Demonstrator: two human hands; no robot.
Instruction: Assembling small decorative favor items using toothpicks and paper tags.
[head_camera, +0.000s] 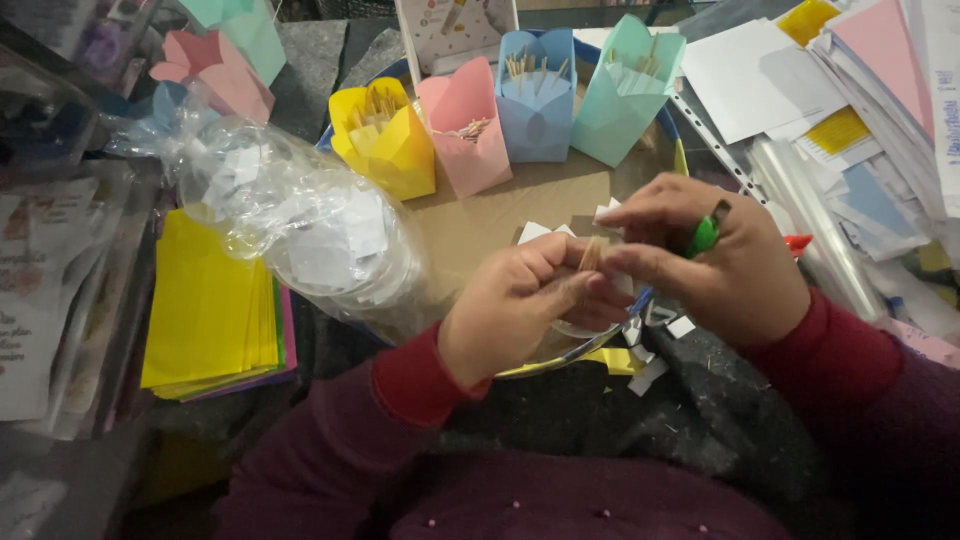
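Observation:
My left hand (515, 305) pinches a thin wooden toothpick (590, 255) together with a small white paper piece (540, 232). My right hand (715, 255) meets it from the right, fingertips on the same stick and paper, with a green pen-like tool (705, 235) tucked between its fingers. Both hands hover over a round brown cardboard tray (500, 210) with a blue and yellow rim. Small white paper scraps (650, 345) lie under the hands.
Four folded paper cups hold toothpicks at the tray's back: yellow (385, 140), pink (468, 125), blue (538, 95), mint (625, 90). A clear plastic bag of white pieces (310, 235) lies left, beside a stack of coloured paper (210, 305). Loose paper sheets (860, 110) pile at right.

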